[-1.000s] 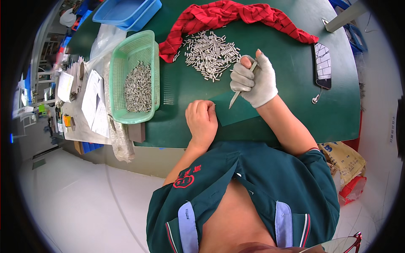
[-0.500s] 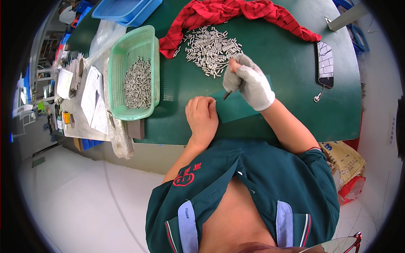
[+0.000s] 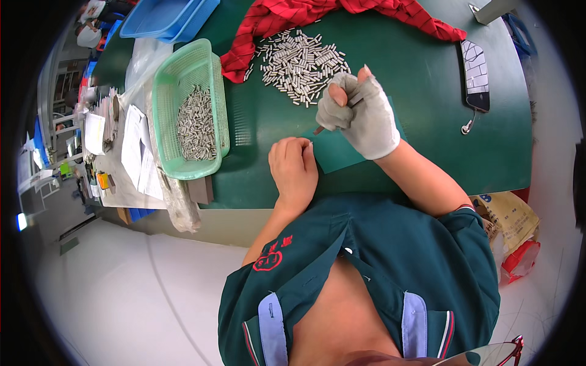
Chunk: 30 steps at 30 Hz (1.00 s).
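Note:
My bare left hand (image 3: 293, 169) rests on the green table with its fingers curled under. Anything inside them is hidden. My right hand (image 3: 361, 119), in a pale glove with bare fingertips, is closed around a slim dark tool (image 3: 318, 130) whose end pokes out beside the fist; its kind is not clear. Below that hand lies a thin green sheet (image 3: 342, 155), its left edge near my left fingers. Beyond both hands spreads a loose pile of small metal pins (image 3: 302, 64). To the left, a light green plastic basket (image 3: 222, 122) contains many more such pins.
A crumpled red checked cloth (image 3: 244, 46) curves behind the pile. At the right lies a phone (image 3: 475, 73) with a small strap. Blue trays (image 3: 160, 23) stand at the back left, with papers (image 3: 135, 146) beside the basket. A metal post (image 3: 494, 9) rises at the far right.
My right fist has turned and lifted slightly, so less of the dark tool shows beneath it and a fingertip now points upward. The left hand stays in place; the view shifted slightly.

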Tool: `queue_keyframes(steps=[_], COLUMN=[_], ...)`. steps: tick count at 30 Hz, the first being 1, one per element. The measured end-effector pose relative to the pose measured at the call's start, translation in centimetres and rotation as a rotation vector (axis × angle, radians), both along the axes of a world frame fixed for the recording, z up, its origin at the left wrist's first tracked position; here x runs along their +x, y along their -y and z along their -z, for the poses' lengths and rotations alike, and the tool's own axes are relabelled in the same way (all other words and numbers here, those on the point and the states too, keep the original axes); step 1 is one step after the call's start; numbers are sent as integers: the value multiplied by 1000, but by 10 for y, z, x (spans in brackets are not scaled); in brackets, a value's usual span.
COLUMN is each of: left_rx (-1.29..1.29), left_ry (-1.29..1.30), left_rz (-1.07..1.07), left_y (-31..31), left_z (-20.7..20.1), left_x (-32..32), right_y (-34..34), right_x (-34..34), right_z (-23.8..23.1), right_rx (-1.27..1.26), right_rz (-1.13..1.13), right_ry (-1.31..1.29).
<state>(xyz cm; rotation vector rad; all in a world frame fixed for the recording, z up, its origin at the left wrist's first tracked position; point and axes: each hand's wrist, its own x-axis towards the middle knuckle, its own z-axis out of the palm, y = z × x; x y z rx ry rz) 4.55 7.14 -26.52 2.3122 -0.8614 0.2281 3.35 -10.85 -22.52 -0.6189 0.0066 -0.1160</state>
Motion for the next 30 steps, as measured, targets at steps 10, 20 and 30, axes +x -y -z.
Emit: queue_keyframes(steps=[10, 20, 30], left_rx=[-419, -710, -534], left_ry=[-489, -622, -525], left_rz=[10, 128, 102], left_y=[-3, -13, -13], left_z=[-21, -19, -22], left_x=[6, 13, 8], right_y=[7, -13, -19], right_x=[-2, -19, -29], right_z=[2, 5, -2], right_rx=[189, -22, -326], right_rz=[33, -21, -127], right_ry=[-91, -75, -74])
